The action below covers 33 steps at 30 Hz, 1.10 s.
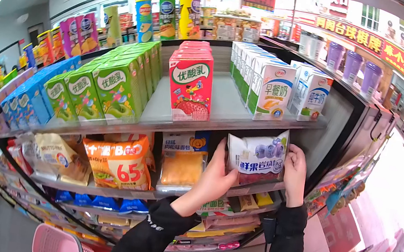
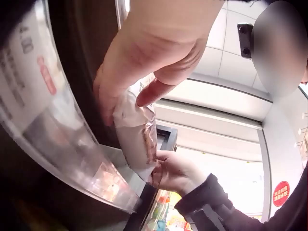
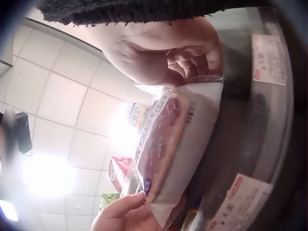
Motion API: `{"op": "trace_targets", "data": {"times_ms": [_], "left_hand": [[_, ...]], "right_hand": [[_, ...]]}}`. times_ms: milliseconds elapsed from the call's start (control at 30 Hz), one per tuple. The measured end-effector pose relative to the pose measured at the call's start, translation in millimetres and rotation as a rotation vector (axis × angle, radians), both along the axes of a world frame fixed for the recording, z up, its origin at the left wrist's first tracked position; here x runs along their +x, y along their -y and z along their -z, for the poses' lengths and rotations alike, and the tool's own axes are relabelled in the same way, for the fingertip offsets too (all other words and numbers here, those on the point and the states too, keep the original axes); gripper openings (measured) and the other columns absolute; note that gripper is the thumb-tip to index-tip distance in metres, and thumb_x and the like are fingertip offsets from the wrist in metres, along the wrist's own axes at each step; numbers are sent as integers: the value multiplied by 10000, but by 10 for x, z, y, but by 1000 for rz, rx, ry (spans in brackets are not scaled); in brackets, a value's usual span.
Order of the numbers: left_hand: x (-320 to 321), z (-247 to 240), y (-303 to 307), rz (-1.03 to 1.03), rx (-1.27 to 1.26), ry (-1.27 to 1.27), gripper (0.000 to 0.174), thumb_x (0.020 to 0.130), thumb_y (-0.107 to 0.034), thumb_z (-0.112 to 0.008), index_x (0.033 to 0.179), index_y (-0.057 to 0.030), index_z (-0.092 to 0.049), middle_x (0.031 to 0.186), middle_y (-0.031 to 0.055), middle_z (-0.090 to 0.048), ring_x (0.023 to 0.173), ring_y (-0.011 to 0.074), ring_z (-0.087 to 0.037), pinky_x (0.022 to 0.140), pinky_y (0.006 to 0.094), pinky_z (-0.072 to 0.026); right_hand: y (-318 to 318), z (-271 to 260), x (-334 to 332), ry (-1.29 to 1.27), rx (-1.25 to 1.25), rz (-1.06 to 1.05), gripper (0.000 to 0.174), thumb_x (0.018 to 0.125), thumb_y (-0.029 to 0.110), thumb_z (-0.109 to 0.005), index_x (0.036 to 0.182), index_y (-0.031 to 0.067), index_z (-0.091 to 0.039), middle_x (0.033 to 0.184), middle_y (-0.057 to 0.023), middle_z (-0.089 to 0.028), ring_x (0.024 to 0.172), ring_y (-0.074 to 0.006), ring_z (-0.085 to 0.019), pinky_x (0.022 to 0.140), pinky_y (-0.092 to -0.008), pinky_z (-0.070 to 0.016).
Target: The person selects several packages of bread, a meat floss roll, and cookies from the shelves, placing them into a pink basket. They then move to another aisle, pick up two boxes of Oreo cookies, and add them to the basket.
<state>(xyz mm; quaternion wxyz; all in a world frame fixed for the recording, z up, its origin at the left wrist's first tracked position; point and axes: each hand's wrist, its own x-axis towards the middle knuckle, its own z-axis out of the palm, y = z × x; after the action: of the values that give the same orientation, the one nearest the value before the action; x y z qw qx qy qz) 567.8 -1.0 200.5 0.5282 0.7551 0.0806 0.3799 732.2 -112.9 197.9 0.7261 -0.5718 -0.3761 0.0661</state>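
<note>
Both hands hold a white packet of blueberry bread (image 1: 257, 154) at the front of the lower shelf, blueberries printed on its face. My left hand (image 1: 211, 181) grips the packet's left end, thumb on the front. At the opposite end, my right hand (image 1: 295, 175) pinches the edge. A clear window in the wrapper shows purple-topped bread (image 3: 166, 130) in the right wrist view. From the left wrist, the packet (image 2: 134, 132) appears edge-on between the two hands. Left of the left hand sits another packaged bread (image 1: 182, 168).
Above stand red strawberry milk cartons (image 1: 189, 89), green cartons (image 1: 116, 89) and white milk cartons (image 1: 272, 92). An orange snack bag (image 1: 120, 163) lies farther left on the lower shelf. A pink basket (image 1: 54, 245) is below; hanging packets (image 1: 341, 177) flank the shelf's right side.
</note>
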Motion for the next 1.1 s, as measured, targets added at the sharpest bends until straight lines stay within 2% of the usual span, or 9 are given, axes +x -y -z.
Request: {"op": "trace_targets", "data": {"times_ms": [33, 100, 167, 367, 433, 633, 833, 933, 1100], "left_hand": [[70, 46, -26, -33, 153, 6, 660, 703, -20, -473, 1257, 54, -122, 1228, 240, -298, 1147, 289, -337, 932, 322, -289], [177, 169, -56, -108, 160, -22, 664, 679, -13, -462, 1248, 61, -128, 1202, 257, -320, 1132, 328, -348, 920, 327, -304], [270, 280, -121, -172, 60, -89, 661, 694, -6, -510, 1257, 28, -167, 1178, 179, -369, 1104, 220, -373, 908, 287, -303], [311, 216, -61, -213, -43, -101, 669, 700, -29, -506, 1246, 82, -135, 1128, 225, -402, 1068, 224, -407, 889, 289, -322], [221, -10, 50, -213, -92, -327, 679, 709, -52, -505, 1252, 82, -120, 1130, 242, -392, 1090, 225, -394, 901, 279, -310], [193, 144, 160, -486, 411, -92, 563, 757, -68, -479, 1230, 70, -207, 1244, 252, -285, 1176, 334, -283, 968, 333, -242], [-427, 123, 627, -116, 310, 19, 319, 735, 36, -465, 1052, -6, -468, 1005, 151, -498, 928, 289, -504, 770, 312, -412], [-814, 405, 700, -34, 211, -176, 281, 740, 18, -472, 1017, -20, -501, 919, 130, -541, 850, 288, -533, 726, 307, -431], [-1536, 1072, 670, -190, 202, -449, 241, 757, -47, -482, 993, -46, -533, 910, 112, -566, 821, 262, -551, 697, 315, -440]], "right_hand": [[-51, 49, 88, 41, -22, 46, 225, 812, -18, -367, 1030, -4, -419, 730, -28, -498, 534, -61, -445, 438, -188, -357], [-121, 213, 286, 138, -64, 35, 262, 796, -20, -368, 1054, 1, -409, 698, -47, -486, 548, -97, -463, 488, -224, -388], [-164, 325, 406, 318, -194, 171, 269, 793, -4, -359, 1058, -4, -407, 704, -91, -505, 592, -175, -500, 570, -279, -412], [-40, 164, 191, 468, -311, 178, 254, 812, 45, -366, 1054, -3, -425, 906, -205, -557, 843, -316, -544, 720, -348, -413], [4, 175, 114, 497, -286, 179, 249, 825, 62, -368, 1058, 0, -430, 927, -215, -551, 873, -340, -533, 746, -362, -409], [310, 21, -266, 661, -302, 272, 298, 772, -5, -414, 1068, -19, -434, 1139, -173, -440, 1059, -309, -415, 903, -347, -306], [729, 481, -665, 572, -112, -70, 219, 741, -41, -433, 960, -47, -453, 1052, -171, -467, 998, -279, -440, 883, -356, -318], [861, 577, -906, 482, -303, -249, 193, 793, 22, -464, 982, -3, -499, 1006, -142, -523, 967, -269, -486, 838, -326, -366], [975, 884, -1363, 432, -565, -312, 210, 777, 31, -489, 985, -1, -500, 940, -136, -547, 884, -253, -532, 781, -312, -403]]}}
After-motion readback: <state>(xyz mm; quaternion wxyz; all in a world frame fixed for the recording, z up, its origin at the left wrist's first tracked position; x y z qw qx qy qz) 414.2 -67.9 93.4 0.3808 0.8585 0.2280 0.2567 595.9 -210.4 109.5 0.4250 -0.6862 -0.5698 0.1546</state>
